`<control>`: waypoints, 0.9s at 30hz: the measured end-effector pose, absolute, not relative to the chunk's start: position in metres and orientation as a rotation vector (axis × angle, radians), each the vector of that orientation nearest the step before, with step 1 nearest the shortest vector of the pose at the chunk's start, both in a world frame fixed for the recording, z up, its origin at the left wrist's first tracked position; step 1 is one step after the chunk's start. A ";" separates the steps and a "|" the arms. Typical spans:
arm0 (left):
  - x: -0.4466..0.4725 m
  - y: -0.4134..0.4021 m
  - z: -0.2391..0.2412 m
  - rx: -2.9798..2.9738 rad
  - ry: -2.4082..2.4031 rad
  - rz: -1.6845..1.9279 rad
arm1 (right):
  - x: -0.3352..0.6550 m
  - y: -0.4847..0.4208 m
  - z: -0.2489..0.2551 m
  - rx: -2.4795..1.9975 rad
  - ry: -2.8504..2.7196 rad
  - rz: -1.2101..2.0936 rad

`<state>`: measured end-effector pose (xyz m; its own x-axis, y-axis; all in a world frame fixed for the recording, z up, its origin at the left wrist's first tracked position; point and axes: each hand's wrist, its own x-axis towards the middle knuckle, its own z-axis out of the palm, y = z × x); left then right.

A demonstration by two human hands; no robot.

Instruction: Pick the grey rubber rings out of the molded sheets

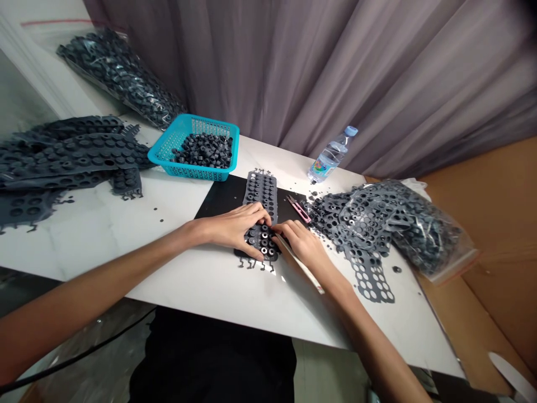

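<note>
Seemingly working grey rubbery sheet (260,193) under splayed left grip (239,225) with right grip (297,237) clamped on whitish stick (301,265), needing steadiness next.

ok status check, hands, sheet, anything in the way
Left hand spread across grey molded sheet. Right hand holding pale stick at its edge. Sheet lying over black mat. Pink snips just beyond right hand, not blocking.

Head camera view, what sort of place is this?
Probably a small handwork station: a studded dark sheet, pink snips and a teal basket of small black parts share a white table.
</note>
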<state>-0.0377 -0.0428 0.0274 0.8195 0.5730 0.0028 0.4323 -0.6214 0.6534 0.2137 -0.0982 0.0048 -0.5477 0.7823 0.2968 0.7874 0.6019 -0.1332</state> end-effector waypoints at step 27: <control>-0.037 -0.045 0.024 2.216 0.795 0.307 | 0.219 -0.100 0.016 -1.346 -2.064 0.609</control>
<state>-0.0370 -0.0454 0.0241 0.7783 0.6274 -0.0247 0.4475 -0.5267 0.7227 0.2188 -0.0998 0.0157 -0.3104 0.9224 0.2297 0.6500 0.3823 -0.6568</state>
